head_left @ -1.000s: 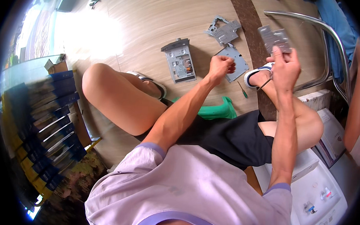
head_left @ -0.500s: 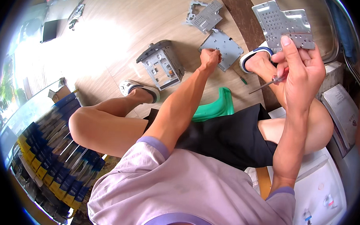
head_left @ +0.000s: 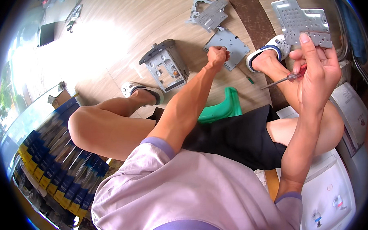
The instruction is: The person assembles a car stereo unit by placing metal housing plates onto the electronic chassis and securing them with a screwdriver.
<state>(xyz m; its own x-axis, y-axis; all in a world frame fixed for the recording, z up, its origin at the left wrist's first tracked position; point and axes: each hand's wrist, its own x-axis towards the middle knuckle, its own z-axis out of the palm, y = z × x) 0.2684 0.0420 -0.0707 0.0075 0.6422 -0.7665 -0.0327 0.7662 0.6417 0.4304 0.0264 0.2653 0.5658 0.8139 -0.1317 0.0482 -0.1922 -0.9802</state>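
Note:
In my raised right hand (head_left: 319,80) is a perforated metal plate (head_left: 305,22), pinched between thumb and fingers. The same hand also grips a screwdriver (head_left: 294,76) with a red handle, its shaft pointing left and down. My left hand (head_left: 217,58) is closed above a flat grey metal panel (head_left: 232,44) on the floor; whatever its fingers may hold is hidden. Left of that hand stands a grey device chassis (head_left: 166,69) with its inside exposed. Beyond the panel lies a grey metal bracket (head_left: 213,14) with holes, partly over a frame (head_left: 199,5).
A green plastic stool (head_left: 223,108) is in front of my lap. A small green-tipped tool (head_left: 250,79) lies on the floor by my right foot. Blue and yellow packages (head_left: 62,183) hang at the left, and a white bin-like lid (head_left: 328,195) is at the right.
My right hand has moved right and slightly up with the plate and screwdriver. My left hand has shifted slightly up and right, still closed. My right shoe shows more.

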